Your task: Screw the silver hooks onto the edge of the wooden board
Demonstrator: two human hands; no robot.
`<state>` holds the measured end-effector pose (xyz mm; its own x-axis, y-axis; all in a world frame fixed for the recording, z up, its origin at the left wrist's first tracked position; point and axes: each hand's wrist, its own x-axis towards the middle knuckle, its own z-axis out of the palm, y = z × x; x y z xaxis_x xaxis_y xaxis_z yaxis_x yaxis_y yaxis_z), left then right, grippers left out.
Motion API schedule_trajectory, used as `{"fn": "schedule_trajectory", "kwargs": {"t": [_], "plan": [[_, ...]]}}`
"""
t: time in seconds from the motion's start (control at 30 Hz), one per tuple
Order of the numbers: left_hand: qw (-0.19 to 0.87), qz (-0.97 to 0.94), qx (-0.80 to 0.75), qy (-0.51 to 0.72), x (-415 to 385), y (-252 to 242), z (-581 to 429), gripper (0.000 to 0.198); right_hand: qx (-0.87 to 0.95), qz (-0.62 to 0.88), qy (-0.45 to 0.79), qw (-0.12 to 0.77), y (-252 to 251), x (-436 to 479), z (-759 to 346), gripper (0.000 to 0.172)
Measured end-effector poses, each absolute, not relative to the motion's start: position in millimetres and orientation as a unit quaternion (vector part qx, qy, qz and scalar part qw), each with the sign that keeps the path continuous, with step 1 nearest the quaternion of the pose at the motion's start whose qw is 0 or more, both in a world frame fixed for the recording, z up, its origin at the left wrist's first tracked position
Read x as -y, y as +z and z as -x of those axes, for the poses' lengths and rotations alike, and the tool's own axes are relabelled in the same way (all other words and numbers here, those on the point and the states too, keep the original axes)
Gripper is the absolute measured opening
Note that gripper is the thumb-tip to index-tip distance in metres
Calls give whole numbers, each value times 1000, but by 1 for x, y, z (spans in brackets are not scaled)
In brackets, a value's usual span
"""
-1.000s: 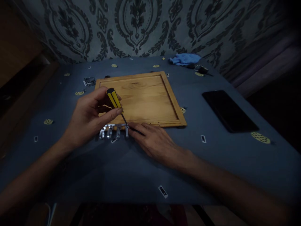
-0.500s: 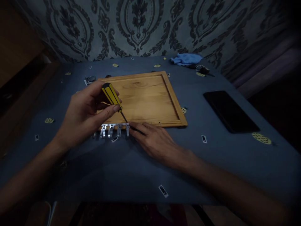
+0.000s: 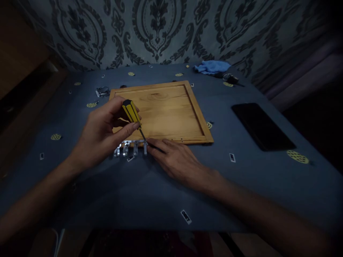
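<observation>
A yellow-and-black screwdriver (image 3: pixel 132 112) is gripped in my left hand (image 3: pixel 103 132), tilted with its tip down on the right end of a metal hook rail (image 3: pixel 136 147). The rail lies along the near edge of a framed wooden board (image 3: pixel 166 110), its silver hooks hanging over that edge. My right hand (image 3: pixel 175 160) rests at the board's near edge, with thumb and forefinger closed around the rail's right end. What lies under those fingertips is partly hidden. My left hand covers the board's near left corner.
A black phone (image 3: pixel 262 126) lies on the blue tablecloth (image 3: pixel 128 203) at the right. A blue cloth (image 3: pixel 213 66) and a dark object like keys (image 3: pixel 232 79) lie at the back right. Small metal pieces (image 3: pixel 102 91) sit beyond the board's left corner. A patterned wall stands behind.
My left hand and the screwdriver handle have shifted slightly right and nearer, making the screwdriver more upright. Its tip stays at the rail's right end, and my right hand has not moved.
</observation>
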<state>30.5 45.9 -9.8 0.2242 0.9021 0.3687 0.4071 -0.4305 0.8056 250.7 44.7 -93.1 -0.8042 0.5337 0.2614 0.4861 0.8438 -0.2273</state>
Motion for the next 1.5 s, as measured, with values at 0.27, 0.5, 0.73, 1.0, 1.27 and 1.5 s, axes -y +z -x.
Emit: {"fn": "schedule_trajectory", "kwargs": {"t": [0.27, 0.5, 0.73, 1.0, 1.27, 1.5], "plan": [[300, -716, -466, 425, -45, -8, -31, 19, 946, 268, 65, 169, -96, -45, -250, 38], [264, -720, -476, 431, -49, -17, -31, 12, 948, 264, 64, 168, -94, -45, -250, 40], [310, -710, -458, 437, -49, -15, -32, 15, 947, 265, 61, 170, -96, -45, -250, 37], [324, -699, -477, 424, -49, -17, -31, 15, 947, 267, 56, 172, -96, -45, -251, 37], [349, -679, -471, 442, -50, -18, -33, 22, 948, 265, 52, 166, -96, -45, -249, 35], [354, -669, -493, 429, -47, -13, -35, 24, 948, 265, 62, 162, -94, -45, -249, 37]]}}
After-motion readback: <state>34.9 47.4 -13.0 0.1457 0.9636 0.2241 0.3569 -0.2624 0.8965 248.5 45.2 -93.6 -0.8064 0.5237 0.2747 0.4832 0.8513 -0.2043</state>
